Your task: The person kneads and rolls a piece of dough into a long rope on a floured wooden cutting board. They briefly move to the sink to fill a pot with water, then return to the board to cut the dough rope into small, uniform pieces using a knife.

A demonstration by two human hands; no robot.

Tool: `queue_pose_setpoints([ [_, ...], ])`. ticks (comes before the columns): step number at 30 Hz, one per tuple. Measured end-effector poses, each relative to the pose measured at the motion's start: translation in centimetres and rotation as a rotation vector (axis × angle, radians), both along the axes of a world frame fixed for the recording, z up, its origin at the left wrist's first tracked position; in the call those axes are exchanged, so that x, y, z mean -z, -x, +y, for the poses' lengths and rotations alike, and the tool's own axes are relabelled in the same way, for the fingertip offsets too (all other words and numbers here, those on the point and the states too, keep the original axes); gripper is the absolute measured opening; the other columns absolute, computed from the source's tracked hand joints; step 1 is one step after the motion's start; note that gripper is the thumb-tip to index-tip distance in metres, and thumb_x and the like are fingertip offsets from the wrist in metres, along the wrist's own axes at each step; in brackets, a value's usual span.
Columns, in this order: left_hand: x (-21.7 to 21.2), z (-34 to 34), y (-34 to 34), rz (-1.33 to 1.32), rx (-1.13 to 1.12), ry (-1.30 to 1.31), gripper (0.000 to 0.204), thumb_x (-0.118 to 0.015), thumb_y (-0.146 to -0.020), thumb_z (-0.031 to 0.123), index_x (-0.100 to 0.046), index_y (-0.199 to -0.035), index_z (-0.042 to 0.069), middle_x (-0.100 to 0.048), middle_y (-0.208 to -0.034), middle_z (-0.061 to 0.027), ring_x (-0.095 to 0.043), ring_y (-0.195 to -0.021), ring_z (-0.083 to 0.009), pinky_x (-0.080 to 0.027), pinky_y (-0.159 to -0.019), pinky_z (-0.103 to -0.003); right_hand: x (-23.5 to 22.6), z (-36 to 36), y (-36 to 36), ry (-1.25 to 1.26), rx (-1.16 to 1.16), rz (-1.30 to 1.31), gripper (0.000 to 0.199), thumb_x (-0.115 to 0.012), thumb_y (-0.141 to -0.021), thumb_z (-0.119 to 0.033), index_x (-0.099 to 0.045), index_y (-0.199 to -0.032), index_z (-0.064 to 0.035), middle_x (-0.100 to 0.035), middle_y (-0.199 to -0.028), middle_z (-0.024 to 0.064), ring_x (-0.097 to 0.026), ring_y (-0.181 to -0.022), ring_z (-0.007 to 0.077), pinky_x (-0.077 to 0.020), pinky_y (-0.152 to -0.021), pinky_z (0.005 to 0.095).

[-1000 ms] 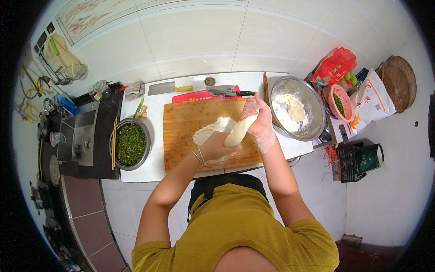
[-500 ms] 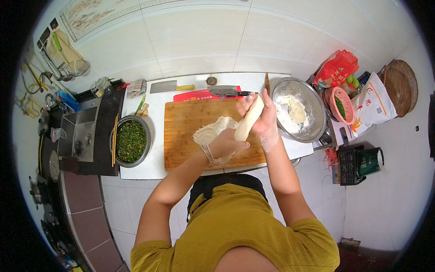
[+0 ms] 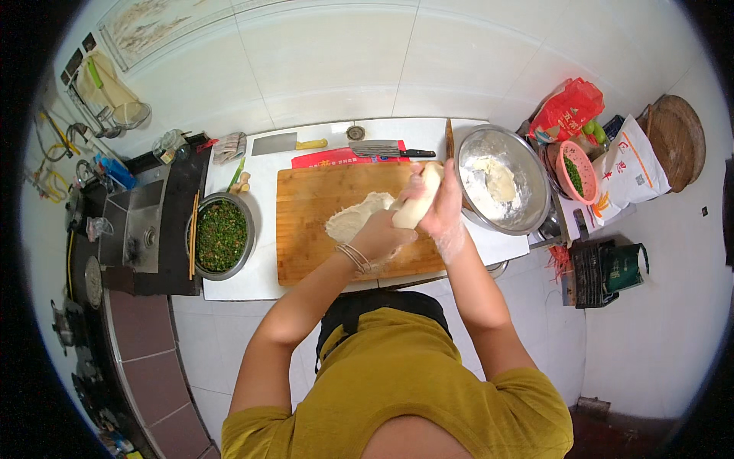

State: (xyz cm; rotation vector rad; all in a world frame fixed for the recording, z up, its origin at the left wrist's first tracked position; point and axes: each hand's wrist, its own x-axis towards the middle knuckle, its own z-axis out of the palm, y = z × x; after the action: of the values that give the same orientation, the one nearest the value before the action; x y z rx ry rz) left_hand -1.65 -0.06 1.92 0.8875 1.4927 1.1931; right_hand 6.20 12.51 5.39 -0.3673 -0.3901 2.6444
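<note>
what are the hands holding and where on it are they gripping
Both hands hold a pale roll of dough above the wooden cutting board: the left hand grips its lower end, the right hand wraps its upper part.

White surface carries a board under the grips, greens bowl left, flour bowl right, cleaver beyond.

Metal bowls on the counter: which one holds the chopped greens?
The smaller metal bowl left of the cutting board, with chopsticks on its rim. The big bowl on the right holds flour.
</note>
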Motion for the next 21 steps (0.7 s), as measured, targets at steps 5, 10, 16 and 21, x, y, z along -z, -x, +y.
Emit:
queue_pose_setpoints([
  [5,0.1,0.3,0.4,0.329,0.127,-0.021,0.053,-0.075,-0.066,0.032,-0.057,-0.104,-0.001,-0.064,-0.078,-0.0144,-0.062,-0.069,-0.0204,-0.048,-0.064,-0.030,0.5,-0.7,0.0,-0.010,-0.114,-0.209,0.031,-0.059,-0.088,-0.042,-0.051,-0.078,-0.0130,-0.048,-0.059,-0.0007,-0.047,-0.052,0.0150,-0.0430,-0.056,0.0309],
  [10,2.8,-1.0,-1.2,0.522,0.101,-0.263,0.048,-0.076,-0.068,0.032,-0.057,-0.101,0.002,-0.064,-0.076,-0.0078,-0.059,-0.060,-0.0173,-0.047,-0.060,-0.029,1.2,1.3,-0.2,-0.075,-0.183,-0.227,0.037,-0.061,-0.088,-0.040,-0.041,-0.065,-0.0191,-0.030,-0.041,-0.0077,-0.031,-0.033,0.0095,-0.0309,-0.038,0.0258],
  [16,0.4,-0.7,-0.4,0.487,0.078,-0.013,0.048,-0.072,-0.074,0.032,-0.054,-0.107,0.002,-0.064,-0.089,-0.0125,-0.062,-0.081,-0.0259,-0.048,-0.072,-0.037,0.0,0.7,-0.2,0.030,-0.089,-0.167,0.041,-0.053,-0.089,-0.051,-0.049,-0.072,-0.0129,-0.044,-0.048,-0.0021,-0.044,-0.041,0.0124,-0.0395,-0.046,0.0281],
  [21,0.9,-0.4,-1.0,0.671,-0.040,-0.160,0.048,-0.071,-0.073,0.038,-0.059,-0.102,0.003,-0.065,-0.083,-0.0189,-0.063,-0.081,-0.0348,-0.049,-0.072,-0.040,-0.7,-0.9,-0.1,-0.036,-0.048,-0.437,0.043,-0.059,-0.083,-0.052,-0.053,-0.075,-0.0113,-0.049,-0.055,0.0009,-0.049,-0.047,0.0173,-0.0447,-0.058,0.0337],
])
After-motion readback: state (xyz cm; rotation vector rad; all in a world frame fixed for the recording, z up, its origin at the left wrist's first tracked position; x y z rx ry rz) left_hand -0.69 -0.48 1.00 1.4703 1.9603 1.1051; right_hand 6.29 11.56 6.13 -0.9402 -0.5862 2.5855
